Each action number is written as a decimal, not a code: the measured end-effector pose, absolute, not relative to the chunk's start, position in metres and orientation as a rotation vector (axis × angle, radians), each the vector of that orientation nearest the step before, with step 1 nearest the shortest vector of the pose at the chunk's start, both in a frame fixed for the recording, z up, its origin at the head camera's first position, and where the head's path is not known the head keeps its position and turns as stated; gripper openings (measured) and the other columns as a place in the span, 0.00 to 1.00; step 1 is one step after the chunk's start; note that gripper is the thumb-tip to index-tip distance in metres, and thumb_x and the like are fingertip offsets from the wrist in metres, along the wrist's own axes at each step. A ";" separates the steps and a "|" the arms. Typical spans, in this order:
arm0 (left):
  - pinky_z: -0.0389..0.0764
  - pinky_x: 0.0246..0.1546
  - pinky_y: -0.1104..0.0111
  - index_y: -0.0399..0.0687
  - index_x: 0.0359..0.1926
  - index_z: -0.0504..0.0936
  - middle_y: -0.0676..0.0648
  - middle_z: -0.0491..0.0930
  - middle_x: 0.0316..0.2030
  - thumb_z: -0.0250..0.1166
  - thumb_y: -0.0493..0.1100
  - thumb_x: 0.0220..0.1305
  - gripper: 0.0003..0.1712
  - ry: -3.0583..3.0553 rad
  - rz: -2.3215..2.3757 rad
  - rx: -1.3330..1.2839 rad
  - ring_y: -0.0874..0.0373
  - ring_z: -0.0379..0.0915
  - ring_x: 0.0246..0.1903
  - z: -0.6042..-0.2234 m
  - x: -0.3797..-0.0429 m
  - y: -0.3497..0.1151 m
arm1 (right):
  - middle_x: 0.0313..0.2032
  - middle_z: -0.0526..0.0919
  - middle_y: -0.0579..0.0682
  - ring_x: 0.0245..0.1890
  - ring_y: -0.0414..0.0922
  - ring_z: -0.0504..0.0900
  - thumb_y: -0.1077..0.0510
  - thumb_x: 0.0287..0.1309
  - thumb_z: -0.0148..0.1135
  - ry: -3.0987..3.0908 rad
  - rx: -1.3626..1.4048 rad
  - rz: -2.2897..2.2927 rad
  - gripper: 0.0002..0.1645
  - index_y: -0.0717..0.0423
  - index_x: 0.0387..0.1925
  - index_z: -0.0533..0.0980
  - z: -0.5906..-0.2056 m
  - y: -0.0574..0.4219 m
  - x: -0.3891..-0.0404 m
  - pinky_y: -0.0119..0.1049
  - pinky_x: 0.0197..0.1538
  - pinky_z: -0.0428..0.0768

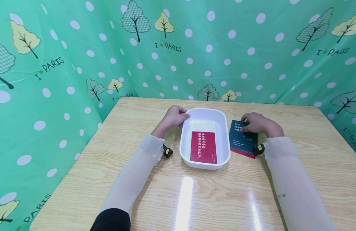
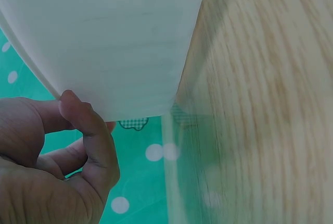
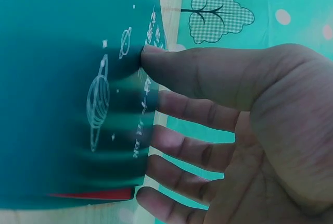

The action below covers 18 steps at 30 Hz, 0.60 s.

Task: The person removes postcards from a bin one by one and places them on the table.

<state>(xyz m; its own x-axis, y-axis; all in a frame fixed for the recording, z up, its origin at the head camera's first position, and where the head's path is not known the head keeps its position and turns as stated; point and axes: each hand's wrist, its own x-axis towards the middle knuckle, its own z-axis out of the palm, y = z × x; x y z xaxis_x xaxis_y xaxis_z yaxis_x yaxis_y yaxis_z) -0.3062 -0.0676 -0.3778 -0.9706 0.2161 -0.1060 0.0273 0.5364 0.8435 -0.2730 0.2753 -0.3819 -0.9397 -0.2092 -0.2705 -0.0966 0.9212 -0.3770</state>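
A white plastic basin stands mid-table, with a red booklet printed in white characters lying flat inside. At its far left corner my left hand pinches the rim; the left wrist view shows thumb and finger on the edge of the basin's wall. Right of the basin, a dark green booklet lies over a red one, whose near edge peeks out. My right hand grips the green booklet at its far end, thumb on the cover and fingers along the edge.
The wooden table has its far edge just beyond the basin. Behind and to the left hangs a green curtain with white dots and trees. A small black device sits at the left wrist, another at the right.
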 end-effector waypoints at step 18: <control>0.83 0.23 0.69 0.40 0.50 0.81 0.44 0.82 0.34 0.63 0.43 0.68 0.14 2.570 1.391 0.183 0.56 0.79 0.22 -0.377 -0.307 -0.067 | 0.56 0.71 0.71 0.54 0.66 0.69 0.54 0.68 0.56 2.934 -0.338 -0.568 0.28 0.68 0.61 0.67 -0.366 0.262 -0.271 0.61 0.50 0.76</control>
